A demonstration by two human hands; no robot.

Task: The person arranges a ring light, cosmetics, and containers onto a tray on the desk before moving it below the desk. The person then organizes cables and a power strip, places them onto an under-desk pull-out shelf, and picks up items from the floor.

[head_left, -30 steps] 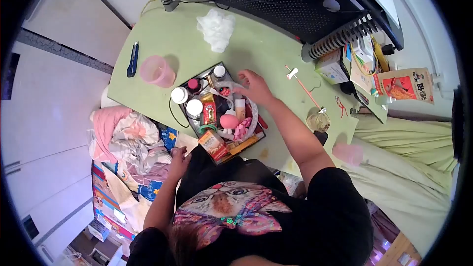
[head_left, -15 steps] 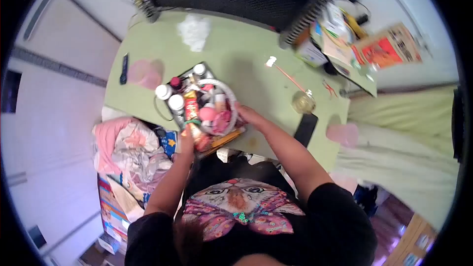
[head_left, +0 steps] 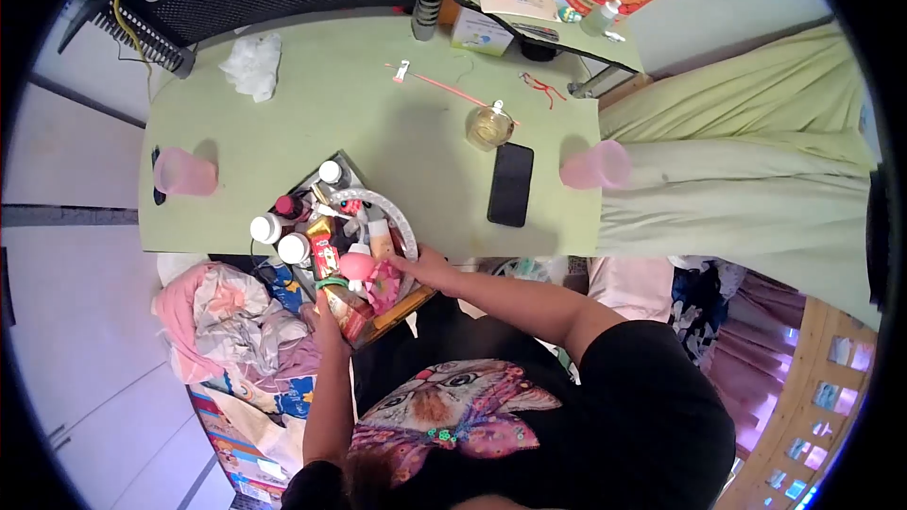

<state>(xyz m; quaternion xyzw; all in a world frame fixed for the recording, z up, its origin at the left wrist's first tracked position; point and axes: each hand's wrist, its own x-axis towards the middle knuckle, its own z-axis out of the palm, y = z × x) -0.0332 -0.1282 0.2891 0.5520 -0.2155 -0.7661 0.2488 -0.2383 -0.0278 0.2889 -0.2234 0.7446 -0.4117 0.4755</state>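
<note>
At the desk's front edge is a loaded box [head_left: 402, 316] with a dark rim and an orange-brown near side. White-capped bottles [head_left: 294, 248], a dark red-capped bottle [head_left: 287, 206], a red and gold packet [head_left: 324, 253], a pink rounded item [head_left: 356, 266] and a round white basket [head_left: 404, 219] crowd it. My left hand [head_left: 328, 321] is closed on its near left side, beside a green band [head_left: 331, 281]. My right hand [head_left: 431, 270] grips the right side, by the basket's rim. Some fingertips are hidden behind the contents.
On the green desk [head_left: 321, 113] are two pink cups [head_left: 186, 173], a black phone [head_left: 510, 184], a glass jar [head_left: 489, 127], a thin red stick [head_left: 449, 88], red-handled pliers [head_left: 542, 89] and crumpled white plastic [head_left: 253, 67]. Bedding [head_left: 236, 312] lies lower left.
My view has turned, so the desk appears shifted left and more level. The box, still in both hands, sits nearer my body and farther from the left pink cup.
</note>
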